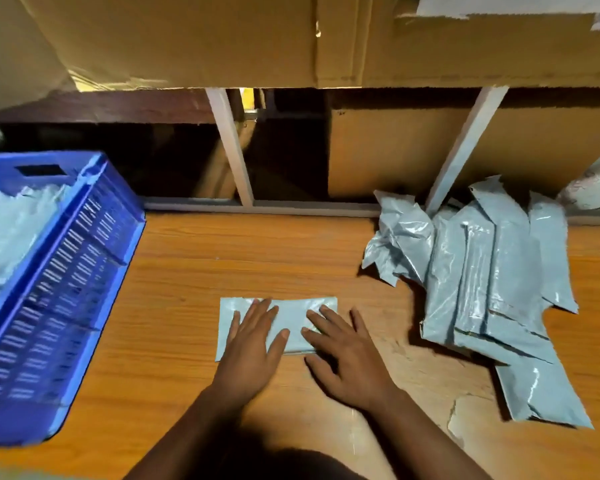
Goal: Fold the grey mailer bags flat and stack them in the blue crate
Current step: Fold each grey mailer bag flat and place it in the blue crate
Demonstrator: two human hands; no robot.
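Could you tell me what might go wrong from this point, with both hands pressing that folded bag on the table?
The folded mailer bag is glossy plastic held flat only by the left hand and right hand; it may spring open once released. The blue crate already holds bags that look loosely heaped, so a new one may not lie flat. The unfolded pile sprawls loosely on the table beside the right arm, which might knock it on a reach.

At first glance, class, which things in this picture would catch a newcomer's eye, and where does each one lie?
Two hands, the left hand and the right hand, press flat on a folded grey mailer bag at the middle of the wooden table. A bright blue crate holding grey bags stands at the left. A crumpled heap of unfolded mailer bags lies at the right.
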